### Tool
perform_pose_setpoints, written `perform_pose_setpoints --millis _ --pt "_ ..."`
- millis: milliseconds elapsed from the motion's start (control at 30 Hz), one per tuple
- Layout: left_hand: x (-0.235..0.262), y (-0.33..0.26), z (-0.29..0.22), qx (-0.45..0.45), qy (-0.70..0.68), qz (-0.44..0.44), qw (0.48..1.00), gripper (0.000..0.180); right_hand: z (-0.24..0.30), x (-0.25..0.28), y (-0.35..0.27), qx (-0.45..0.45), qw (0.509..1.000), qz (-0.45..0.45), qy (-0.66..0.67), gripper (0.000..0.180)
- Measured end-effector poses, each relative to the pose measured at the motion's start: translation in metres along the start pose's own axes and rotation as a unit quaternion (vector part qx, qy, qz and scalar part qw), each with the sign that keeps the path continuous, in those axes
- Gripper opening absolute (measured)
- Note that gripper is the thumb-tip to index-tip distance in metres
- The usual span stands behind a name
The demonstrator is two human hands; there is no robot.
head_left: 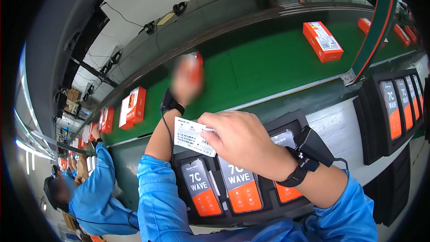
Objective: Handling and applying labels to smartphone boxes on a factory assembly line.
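My left hand (184,83) reaches out over the green conveyor belt, smeared by motion. It is on a small orange box (195,71), blurred along with it; the fingers cannot be made out singly. Nearer to me, my right hand (235,139) pinches a white printed label card (191,135) between thumb and fingers. The card hangs in front of my left forearm. Below the right hand, a black foam tray (264,199) holds several phones, among them a left phone (201,188) and a middle phone (242,188) with grey and orange fronts. My right wrist partly covers the phones at the right.
An orange box with a white label (322,40) lies on the belt (251,71) at the right; another orange box (133,107) stands at the left. A second foam tray (369,121) with phones is at the right. A green post (375,31) rises beside the belt. A co-worker in blue (96,197) works at the left.
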State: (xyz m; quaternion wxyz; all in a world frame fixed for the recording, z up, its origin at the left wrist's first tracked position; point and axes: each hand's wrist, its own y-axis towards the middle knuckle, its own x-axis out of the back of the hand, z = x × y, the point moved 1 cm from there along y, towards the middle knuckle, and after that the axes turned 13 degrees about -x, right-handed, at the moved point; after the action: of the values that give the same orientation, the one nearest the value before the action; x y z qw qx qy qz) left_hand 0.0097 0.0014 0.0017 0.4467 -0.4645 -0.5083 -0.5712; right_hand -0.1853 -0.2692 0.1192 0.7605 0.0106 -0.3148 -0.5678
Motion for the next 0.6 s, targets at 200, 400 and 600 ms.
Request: perform_pose_setpoints --millis 200,400,600 --pt "-0.021 0.001 0.050 -0.096 -0.197 -0.172 0.960 0.070 -0.010 -0.011 0.014 -0.049 0.999 -0.014 -0.017 0.010" --pt "-0.010 -0.010 0.079 0.182 -0.704 -0.079 0.682 0.047 -0.055 0.008 0.037 -0.151 0.985 -0.082 0.034 0.017" --pt "0.053 -0.030 0.000 0.000 -0.530 -0.083 0.844 0.039 -0.103 0.000 0.044 -0.168 0.977 -0.115 -0.056 0.024"
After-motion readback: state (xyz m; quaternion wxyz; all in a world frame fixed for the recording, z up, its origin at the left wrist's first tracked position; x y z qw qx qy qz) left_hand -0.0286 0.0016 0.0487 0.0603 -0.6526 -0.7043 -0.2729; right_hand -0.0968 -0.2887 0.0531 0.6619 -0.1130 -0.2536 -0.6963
